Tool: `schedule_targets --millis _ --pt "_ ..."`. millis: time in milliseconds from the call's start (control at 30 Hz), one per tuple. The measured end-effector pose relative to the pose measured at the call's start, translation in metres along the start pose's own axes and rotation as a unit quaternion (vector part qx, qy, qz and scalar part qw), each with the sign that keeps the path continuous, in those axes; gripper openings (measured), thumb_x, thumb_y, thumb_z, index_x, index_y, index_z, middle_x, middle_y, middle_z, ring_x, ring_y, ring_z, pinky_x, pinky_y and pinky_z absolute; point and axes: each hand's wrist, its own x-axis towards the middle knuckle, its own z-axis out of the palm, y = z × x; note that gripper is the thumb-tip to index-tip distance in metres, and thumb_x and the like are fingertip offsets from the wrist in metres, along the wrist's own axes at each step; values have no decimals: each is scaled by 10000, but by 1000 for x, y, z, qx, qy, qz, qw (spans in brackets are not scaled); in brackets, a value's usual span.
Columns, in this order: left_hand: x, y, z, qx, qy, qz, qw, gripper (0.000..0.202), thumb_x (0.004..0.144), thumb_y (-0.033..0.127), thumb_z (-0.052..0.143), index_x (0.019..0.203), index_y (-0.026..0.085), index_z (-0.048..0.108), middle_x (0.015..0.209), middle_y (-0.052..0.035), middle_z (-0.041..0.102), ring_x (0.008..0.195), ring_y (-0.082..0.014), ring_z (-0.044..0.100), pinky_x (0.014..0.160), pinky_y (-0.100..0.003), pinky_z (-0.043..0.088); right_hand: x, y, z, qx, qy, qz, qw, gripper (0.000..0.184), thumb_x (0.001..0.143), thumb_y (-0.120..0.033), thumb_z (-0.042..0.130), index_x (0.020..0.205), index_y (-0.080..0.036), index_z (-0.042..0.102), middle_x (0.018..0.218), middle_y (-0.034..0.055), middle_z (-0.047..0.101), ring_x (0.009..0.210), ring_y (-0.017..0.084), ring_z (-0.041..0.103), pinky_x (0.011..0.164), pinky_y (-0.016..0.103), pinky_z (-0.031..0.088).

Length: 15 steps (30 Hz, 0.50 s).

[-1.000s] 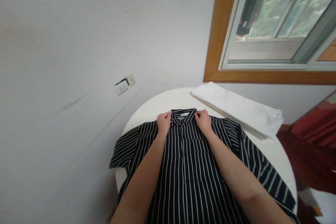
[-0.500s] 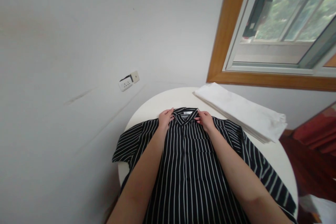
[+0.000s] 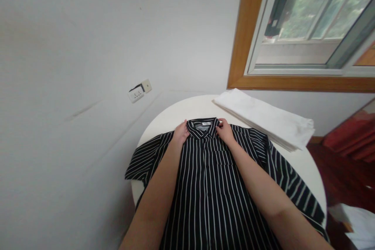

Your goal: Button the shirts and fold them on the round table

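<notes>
A black shirt with white stripes (image 3: 202, 179) lies front up on a round white table (image 3: 164, 116), its collar toward the far edge. The collar stands around the neck opening, where a pale label shows. My left hand (image 3: 181, 132) is closed on the left side of the collar. On the right side, my right hand (image 3: 225, 131) pinches the collar between thumb and fingers. One sleeve spreads to the left; the other runs down along the right edge of the table. My forearms cover parts of the shirt front.
A folded white cloth stack (image 3: 263, 115) lies at the table's back right. Behind the table are the wall with a socket (image 3: 136, 94) and a wood-framed window (image 3: 293, 82). Red fabric (image 3: 351, 136) and white material (image 3: 359, 222) are at the right.
Both hands have shifted slightly at the collar, which now stands more open and rounded, showing more of the neck opening. The camera view has moved a little to the right.
</notes>
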Motion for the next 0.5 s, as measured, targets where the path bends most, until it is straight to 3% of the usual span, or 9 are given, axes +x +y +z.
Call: schedule_targets --millis 267,400,500 --pt "1 2 -2 -26 -62 -17 998 193 817 301 681 899 135 626 784 -51 698 668 -117 658 688 -233 548 3 8 2 21 -5 5 1000 407 769 -193 513 1175 -201 488 893 -2 598 488 79 572 431 192 461" --pt "2 0 -2 -13 -66 -3 998 236 776 322 723 899 141 633 804 -49 701 674 -117 661 694 -235 549 3 7 2 25 -9 11 1000 407 770 -194 510 1176 -200 488 913 8 594 495 80 574 412 184 453" --pt "3 -2 -1 -5 -70 13 997 179 775 251 722 891 145 637 801 -36 696 668 -108 656 688 -231 544 2 5 2 31 -13 7 999 404 765 -190 511 1169 -196 496 907 7 583 489 85 574 406 196 455"
